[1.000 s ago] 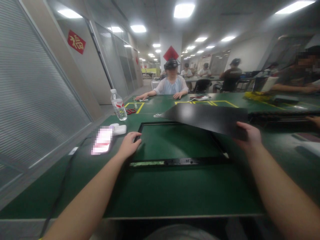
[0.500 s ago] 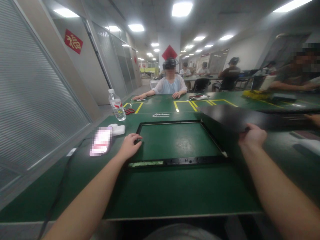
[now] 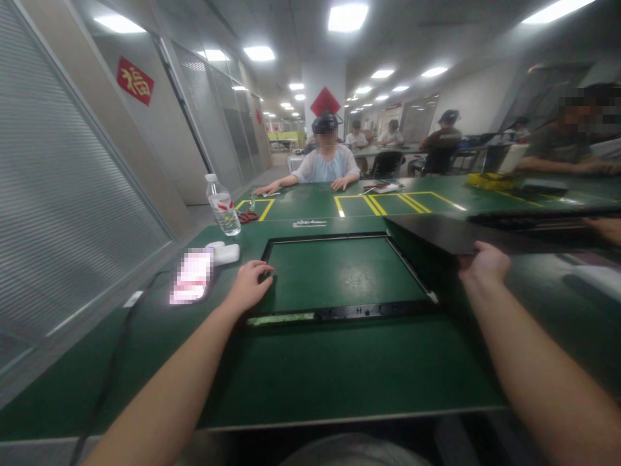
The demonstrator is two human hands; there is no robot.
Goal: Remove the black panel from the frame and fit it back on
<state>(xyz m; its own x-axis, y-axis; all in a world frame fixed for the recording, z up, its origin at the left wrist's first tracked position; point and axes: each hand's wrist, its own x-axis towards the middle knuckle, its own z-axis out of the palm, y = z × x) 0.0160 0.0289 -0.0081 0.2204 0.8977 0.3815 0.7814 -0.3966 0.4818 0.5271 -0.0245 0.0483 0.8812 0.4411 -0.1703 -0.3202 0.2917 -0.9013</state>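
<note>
A black rectangular frame [image 3: 376, 311] lies flat on the green table in front of me, its inside open to the tabletop. My left hand [image 3: 251, 282] is at the frame's left side, fingers bent over the bar, covering part of it. To the right, my right hand [image 3: 485, 262] grips a dark flat panel [image 3: 436, 234] by its near edge. The panel is held tilted above the table, just right of the frame. Its far right part blends with dark things behind it. A pale strip [image 3: 281, 318] shows on the frame's near bar.
A phone [image 3: 193, 275], a white case [image 3: 227, 254] and a water bottle [image 3: 223, 206] stand at left, with red-handled scissors [image 3: 248, 217] behind. Yellow tape [image 3: 376, 206] marks the far table. A person [image 3: 326, 162] sits opposite; a co-worker's hand [image 3: 604, 228] is at far right.
The dark panel has changed its tilt slightly and looks less blurred. The whole view has shifted a little; my left hand stays at the frame.
</note>
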